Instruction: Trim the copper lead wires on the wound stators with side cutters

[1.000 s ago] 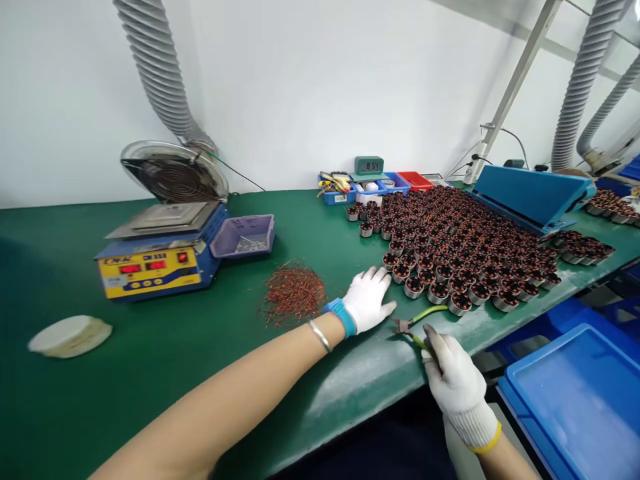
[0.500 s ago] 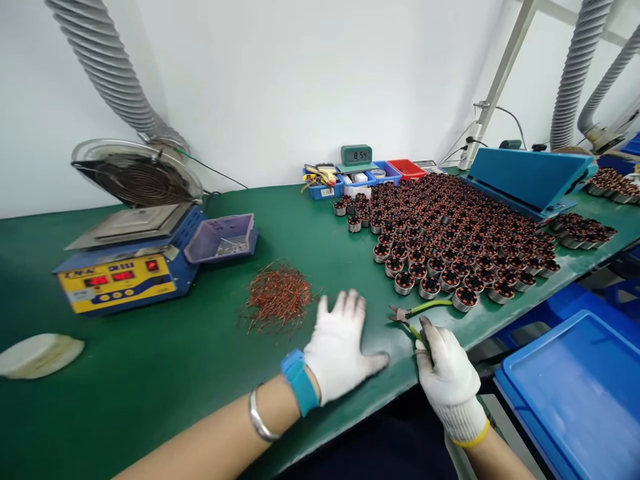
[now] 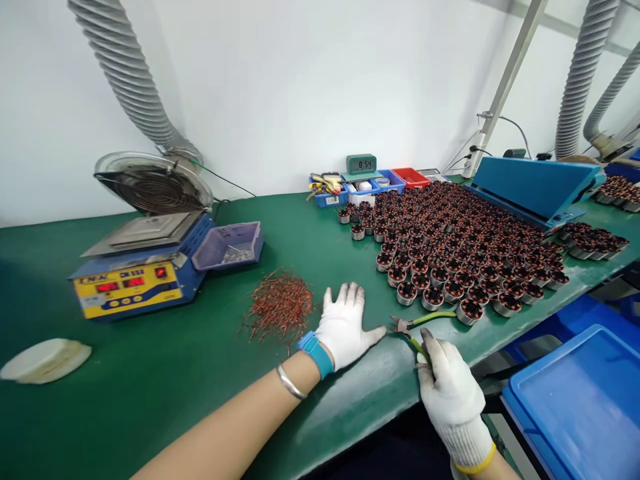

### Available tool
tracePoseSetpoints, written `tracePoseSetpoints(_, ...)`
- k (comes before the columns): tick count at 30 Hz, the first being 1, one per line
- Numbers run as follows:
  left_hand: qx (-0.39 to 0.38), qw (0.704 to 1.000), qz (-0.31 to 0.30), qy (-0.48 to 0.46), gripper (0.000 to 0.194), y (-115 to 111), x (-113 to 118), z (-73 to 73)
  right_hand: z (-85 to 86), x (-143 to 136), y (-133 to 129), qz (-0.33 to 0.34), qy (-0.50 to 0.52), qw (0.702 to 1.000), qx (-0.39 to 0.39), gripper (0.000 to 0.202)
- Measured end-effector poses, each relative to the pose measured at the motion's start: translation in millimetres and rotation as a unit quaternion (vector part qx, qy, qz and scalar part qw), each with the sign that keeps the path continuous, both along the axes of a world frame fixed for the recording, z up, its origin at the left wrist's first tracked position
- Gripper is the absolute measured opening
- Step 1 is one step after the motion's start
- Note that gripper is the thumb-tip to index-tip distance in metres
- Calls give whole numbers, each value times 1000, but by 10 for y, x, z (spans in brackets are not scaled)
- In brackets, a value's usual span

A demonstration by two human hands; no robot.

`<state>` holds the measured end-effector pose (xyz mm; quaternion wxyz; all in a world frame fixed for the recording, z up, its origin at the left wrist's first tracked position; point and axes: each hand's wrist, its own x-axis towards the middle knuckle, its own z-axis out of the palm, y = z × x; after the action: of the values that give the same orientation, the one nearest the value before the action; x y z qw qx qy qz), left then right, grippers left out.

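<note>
My left hand (image 3: 345,328), in a white glove, lies flat on the green table with its fingers spread. Just left of its fingertips is a loose pile of copper wire bits (image 3: 281,305). My right hand (image 3: 450,387), gloved too, is closed around one green handle of the cutting pliers (image 3: 403,325) at the table's front edge. The pliers' jaws point left, towards my left thumb, and their other handle reaches to the nearest row of wound motor cores (image 3: 469,311). Many such cores stand in rows to the right.
At the left are a yellow-fronted heating unit (image 3: 133,288), a purple tray (image 3: 228,247) and a white pad (image 3: 46,361). Small bins (image 3: 330,199) and a clock (image 3: 361,164) stand at the back. A blue machine (image 3: 537,187) and blue crate (image 3: 580,400) are at the right.
My left hand has slid slightly forward along the table, still spread. My right hand keeps hold of the pliers. The whole view has shifted a little.
</note>
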<state>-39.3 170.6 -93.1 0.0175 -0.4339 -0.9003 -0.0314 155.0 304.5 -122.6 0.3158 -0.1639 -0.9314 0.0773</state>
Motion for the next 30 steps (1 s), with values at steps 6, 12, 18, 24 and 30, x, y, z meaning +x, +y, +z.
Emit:
tracePoseSetpoints(6,8,999,21,27,75,313,-630,125,-62,-42,-17,2,10,1000,-26,64)
tracePoseSetpoints(12,-8,998,-65,14,58,991,-1176,115,-56,-62,-11,-3,31,999,-30,59)
tracePoseSetpoints(18,-37,997,-70,-5,71,800,-1162,2,-124,-11,84,38,16,999,-8,63)
tracePoseSetpoints(24,-78,996,-35,-12,97,-67,-881,110,-145,-9,160,83,12,996,-6,61)
tracePoseSetpoints(30,-35,998,53,21,89,283,-1544,248,-63,-82,150,76,36,996,9,56)
